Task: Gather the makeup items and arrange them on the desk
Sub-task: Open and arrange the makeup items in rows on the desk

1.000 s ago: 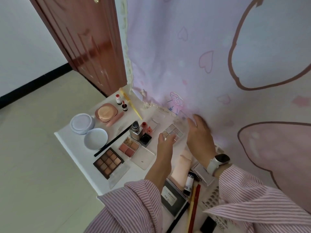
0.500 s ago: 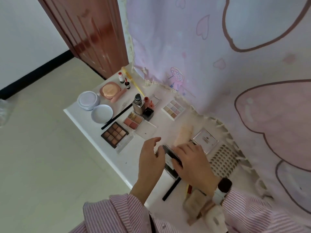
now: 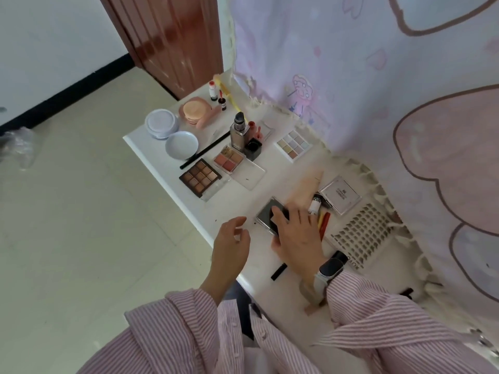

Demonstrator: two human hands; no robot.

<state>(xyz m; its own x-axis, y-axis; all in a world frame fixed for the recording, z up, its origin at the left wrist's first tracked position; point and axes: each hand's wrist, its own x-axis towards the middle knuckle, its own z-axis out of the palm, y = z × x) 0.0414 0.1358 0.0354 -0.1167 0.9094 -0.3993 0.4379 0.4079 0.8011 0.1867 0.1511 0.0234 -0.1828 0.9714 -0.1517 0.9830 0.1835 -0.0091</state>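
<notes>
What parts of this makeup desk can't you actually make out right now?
Head view:
- Dark compact: near half hidden under the right hand.
- Black stick: mostly behind the same wrist.
- Silver case: lettering too small to read.
- Left hand: palm side turned away.
- Desk: near end covered by striped sleeves.

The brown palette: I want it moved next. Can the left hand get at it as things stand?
Probably yes. The left hand hovers empty over the desk's edge, and the brown palette lies open near that same edge with only bare desk between. The right hand rests on the dark compact, out of the way.
</notes>
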